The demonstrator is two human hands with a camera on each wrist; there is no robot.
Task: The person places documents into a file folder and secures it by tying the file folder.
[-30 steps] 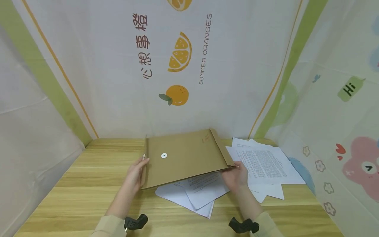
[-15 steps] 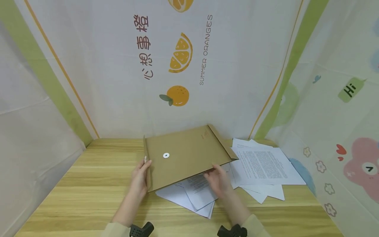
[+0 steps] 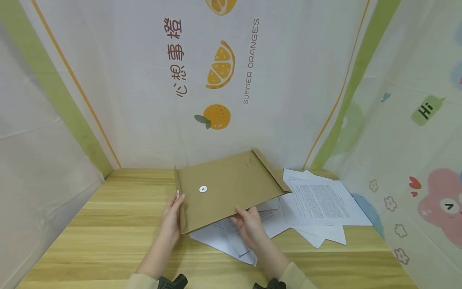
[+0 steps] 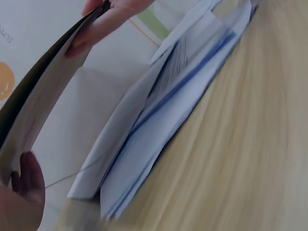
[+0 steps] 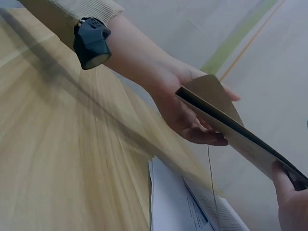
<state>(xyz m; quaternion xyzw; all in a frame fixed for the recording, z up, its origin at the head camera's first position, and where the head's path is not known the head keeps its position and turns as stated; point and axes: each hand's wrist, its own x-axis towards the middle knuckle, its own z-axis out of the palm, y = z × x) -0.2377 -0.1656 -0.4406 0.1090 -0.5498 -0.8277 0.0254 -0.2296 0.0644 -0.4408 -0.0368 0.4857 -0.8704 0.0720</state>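
Note:
Both hands hold a brown kraft document envelope [image 3: 227, 180] tilted above the table. It has a white round button [image 3: 203, 189] near its left side and a folded strip along its right edge. My left hand [image 3: 171, 218] grips the left edge, thumb on top and fingers beneath. Along the near edge, my right hand [image 3: 250, 228] pinches the envelope with the thumb over it. In the right wrist view, a dark gap shows along the envelope's near edge [image 5: 231, 127], and a thin string [image 5: 210, 168] hangs below. Printed papers [image 3: 220, 237] lie under the envelope, partly hidden by it.
A fanned stack of printed sheets [image 3: 321, 202] lies on the right of the wooden table [image 3: 108, 224], against the cloth wall on that side. Behind the table hangs a white cloth [image 3: 144, 120] with orange prints. Each wrist wears a black camera [image 3: 173, 281].
My right hand has left the envelope's right corner and moved left along the near edge to about its middle. The envelope's right side has risen slightly; my left hand keeps its grip.

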